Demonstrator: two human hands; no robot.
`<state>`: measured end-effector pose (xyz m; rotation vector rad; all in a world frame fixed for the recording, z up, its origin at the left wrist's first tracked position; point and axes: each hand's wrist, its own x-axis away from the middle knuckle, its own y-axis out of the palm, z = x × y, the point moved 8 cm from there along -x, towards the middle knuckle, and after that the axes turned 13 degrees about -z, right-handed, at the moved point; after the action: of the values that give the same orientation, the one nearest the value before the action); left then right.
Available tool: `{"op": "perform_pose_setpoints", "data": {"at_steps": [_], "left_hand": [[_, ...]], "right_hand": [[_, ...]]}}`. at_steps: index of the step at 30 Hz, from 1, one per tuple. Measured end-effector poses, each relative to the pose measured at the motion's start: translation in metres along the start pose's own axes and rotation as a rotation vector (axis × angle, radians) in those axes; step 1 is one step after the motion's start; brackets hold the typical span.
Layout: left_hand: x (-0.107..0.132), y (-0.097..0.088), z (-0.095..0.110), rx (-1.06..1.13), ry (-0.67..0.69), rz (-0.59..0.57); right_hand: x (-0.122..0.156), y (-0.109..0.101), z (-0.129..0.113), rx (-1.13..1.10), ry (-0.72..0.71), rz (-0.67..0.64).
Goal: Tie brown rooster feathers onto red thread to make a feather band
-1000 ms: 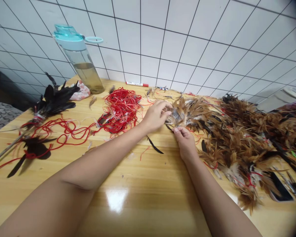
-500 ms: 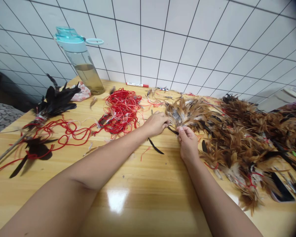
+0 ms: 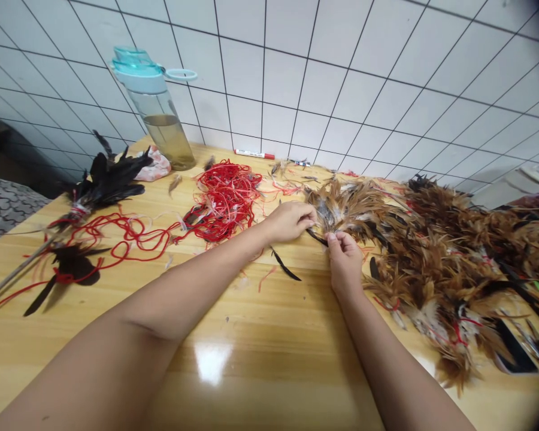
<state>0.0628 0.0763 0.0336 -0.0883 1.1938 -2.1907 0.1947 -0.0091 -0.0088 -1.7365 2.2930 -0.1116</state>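
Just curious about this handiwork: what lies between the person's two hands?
In the head view, a thin dark feather spans the gap between the left hand and the right hand, nearer the camera than the brown feathers.

Teal-lidded bottle [image 3: 168, 130] near tiled wall [image 3: 287, 63]; red-capped marker [image 3: 254, 154]; dark phone [image 3: 516, 352]

Brown feathers [image 3: 363, 206], red cord [image 3: 228, 194]

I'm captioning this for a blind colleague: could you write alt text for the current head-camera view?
Over a wooden table, a person's right hand pinches a thin dark feather, the left hand close to its other end, beside a fan of brown feathers. Tangled red cord, a bottle and black feathers lie or stand leftward; heaped brown feathers, rightward.
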Motion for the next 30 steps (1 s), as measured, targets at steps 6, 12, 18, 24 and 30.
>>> {"op": "perform_pose_setpoints", "data": {"at_steps": [6,12,18,24,30], "left_hand": [[0.001,0.004,0.032,-0.236,0.152,-0.070],[0.003,0.010,0.042,-0.493,0.197,-0.077],[0.004,0.014,0.044,-0.548,0.241,-0.073],[0.006,0.006,0.050,-0.419,0.271,-0.005],[0.009,-0.025,0.024,-0.133,0.000,0.293]], "right_hand": [[-0.002,-0.004,0.007,0.057,0.031,0.041],[-0.003,-0.005,0.003,0.252,-0.031,0.036],[-0.003,0.001,-0.003,0.355,-0.045,-0.022],[-0.004,0.002,-0.006,0.357,-0.072,-0.058],[-0.006,-0.001,0.011,-0.001,0.063,-0.034]]}}
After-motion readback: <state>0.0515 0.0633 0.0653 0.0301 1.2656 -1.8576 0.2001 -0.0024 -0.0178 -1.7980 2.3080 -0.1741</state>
